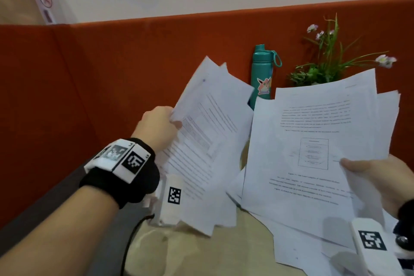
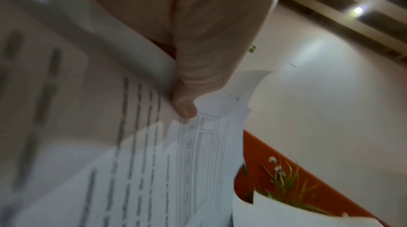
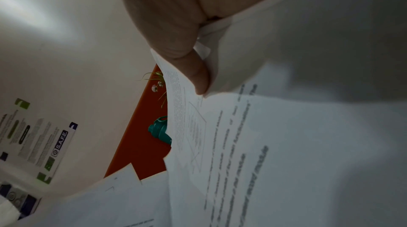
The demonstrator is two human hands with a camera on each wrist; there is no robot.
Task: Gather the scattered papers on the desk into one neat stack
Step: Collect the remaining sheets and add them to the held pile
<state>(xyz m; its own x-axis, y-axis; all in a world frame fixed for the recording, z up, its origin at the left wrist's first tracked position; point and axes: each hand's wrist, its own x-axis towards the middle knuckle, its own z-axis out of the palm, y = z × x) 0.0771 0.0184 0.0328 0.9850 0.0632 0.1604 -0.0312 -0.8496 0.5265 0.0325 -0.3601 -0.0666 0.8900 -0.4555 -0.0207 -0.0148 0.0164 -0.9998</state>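
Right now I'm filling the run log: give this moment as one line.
left hand: grips left sheaf of papers | right hand: grips right sheaf of papers | loose sheets: on desk | stack: not yet formed

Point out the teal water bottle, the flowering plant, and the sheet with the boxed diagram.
teal water bottle (image 1: 261, 74), head view, on its body below the cap.
flowering plant (image 1: 322, 69), head view, on its green leaves.
sheet with the boxed diagram (image 1: 313, 152), head view, on the diagram.

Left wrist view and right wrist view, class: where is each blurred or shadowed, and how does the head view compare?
Left wrist view: papers nearest the lens smear into streaks, sharper by the thumb. Right wrist view: a shadow darkens the sheets at upper right. Head view: brightest, diagram page fairly clear, small print unreadable.
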